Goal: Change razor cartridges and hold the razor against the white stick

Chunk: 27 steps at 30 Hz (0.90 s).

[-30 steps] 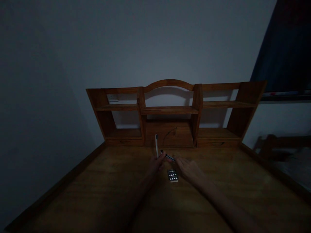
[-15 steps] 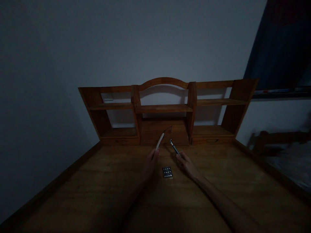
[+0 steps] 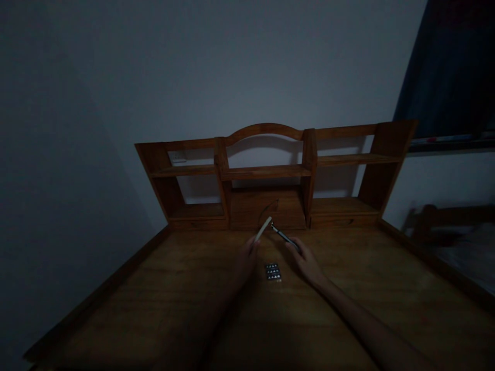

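Note:
My left hand (image 3: 247, 254) is closed around the lower end of a pale, slim strip (image 3: 263, 229), which tilts up to the right. Its exact kind does not show in the dim light. In my right hand (image 3: 304, 255) is a thin, dark pen-like tool (image 3: 285, 237) with a shiny tip, pointing up and left. That tip lies very close to the strip's upper end; whether they touch I cannot tell. On the desk between my forearms lies a small dark card (image 3: 273, 271) bearing rows of whitish marks or pieces.
The wooden desk (image 3: 162, 288) has raised side edges. Along its back stands a wooden shelf unit (image 3: 266, 172) with an arched top, and a thin dark line curves across its middle panel. At right are a dark window (image 3: 448, 77) and a wooden rail (image 3: 452, 216).
The pale strip and the tool's tip have come closer together. The strip leans further right, and the tool lies flatter. The whole view has shifted slightly.

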Motion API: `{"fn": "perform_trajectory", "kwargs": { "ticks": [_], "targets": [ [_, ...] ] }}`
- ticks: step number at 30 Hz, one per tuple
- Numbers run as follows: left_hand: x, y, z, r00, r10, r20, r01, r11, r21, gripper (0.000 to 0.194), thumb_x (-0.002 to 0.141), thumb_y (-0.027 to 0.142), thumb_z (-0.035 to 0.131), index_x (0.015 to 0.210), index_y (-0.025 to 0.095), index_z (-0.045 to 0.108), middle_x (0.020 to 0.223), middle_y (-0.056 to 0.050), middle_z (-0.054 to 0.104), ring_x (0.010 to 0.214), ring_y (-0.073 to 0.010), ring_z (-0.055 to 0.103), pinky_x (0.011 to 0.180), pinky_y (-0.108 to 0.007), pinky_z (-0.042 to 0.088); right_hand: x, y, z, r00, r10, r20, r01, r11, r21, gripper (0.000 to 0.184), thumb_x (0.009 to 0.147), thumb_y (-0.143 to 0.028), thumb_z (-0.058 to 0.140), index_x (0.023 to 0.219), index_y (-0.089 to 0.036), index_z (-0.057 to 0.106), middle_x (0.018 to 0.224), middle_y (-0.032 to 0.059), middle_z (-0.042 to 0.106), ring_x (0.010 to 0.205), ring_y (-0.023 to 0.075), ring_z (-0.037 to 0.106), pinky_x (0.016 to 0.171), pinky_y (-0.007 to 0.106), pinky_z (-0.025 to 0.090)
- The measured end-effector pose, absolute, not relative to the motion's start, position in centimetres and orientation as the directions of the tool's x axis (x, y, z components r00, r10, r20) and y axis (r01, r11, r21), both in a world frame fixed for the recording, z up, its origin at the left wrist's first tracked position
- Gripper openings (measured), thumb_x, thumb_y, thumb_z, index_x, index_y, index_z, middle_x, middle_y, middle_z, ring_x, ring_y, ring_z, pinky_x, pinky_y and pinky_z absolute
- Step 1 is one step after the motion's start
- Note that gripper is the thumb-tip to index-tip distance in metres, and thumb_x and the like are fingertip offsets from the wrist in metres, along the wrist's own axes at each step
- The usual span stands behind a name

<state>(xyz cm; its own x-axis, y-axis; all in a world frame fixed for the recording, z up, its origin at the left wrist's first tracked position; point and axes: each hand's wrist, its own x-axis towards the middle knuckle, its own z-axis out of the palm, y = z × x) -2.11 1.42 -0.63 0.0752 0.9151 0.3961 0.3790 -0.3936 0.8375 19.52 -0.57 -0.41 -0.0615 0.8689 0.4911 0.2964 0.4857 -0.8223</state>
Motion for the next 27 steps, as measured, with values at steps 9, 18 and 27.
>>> {"fn": "perform_trajectory", "kwargs": {
  "ticks": [9,18,27],
  "targets": [
    [-1.4,0.6,0.5,0.090,0.924,0.371,0.191,-0.381,0.904,0.039,0.086,0.048,0.053,0.114,0.023,0.065,0.115,-0.004,0.068,0.108,-0.0205,0.060,0.098,-0.033,0.042,20.3,-1.0,-0.1,-0.042,0.839,0.543,0.551,0.473,-0.687,0.035,0.095,-0.046,0.042,0.112,-0.022,0.060,0.099,0.0066,0.071,0.087,0.0248,0.067,0.075,0.032,0.049],
    [-1.2,-0.2,1.3,0.074,0.939,0.335,0.160,-0.342,0.926,0.036,0.083,0.050,0.057,0.103,0.022,0.070,0.104,-0.005,0.070,0.101,-0.0223,0.063,0.095,-0.035,0.045,20.4,-1.0,0.0,-0.074,0.817,0.573,0.621,0.487,-0.614,0.034,0.097,-0.041,0.038,0.119,-0.022,0.058,0.106,0.0086,0.071,0.094,0.0258,0.067,0.081,0.035,0.050],
    [-1.2,0.1,1.1,0.163,0.943,0.290,0.114,-0.310,0.944,0.042,0.084,0.054,0.055,0.107,0.021,0.069,0.109,-0.005,0.070,0.105,-0.0227,0.062,0.096,-0.035,0.046,20.4,-1.1,0.2,-0.035,0.812,0.582,0.626,0.472,-0.620,0.035,0.097,-0.040,0.038,0.121,-0.022,0.056,0.109,0.0086,0.070,0.097,0.0263,0.067,0.083,0.036,0.050]
  ]
}}
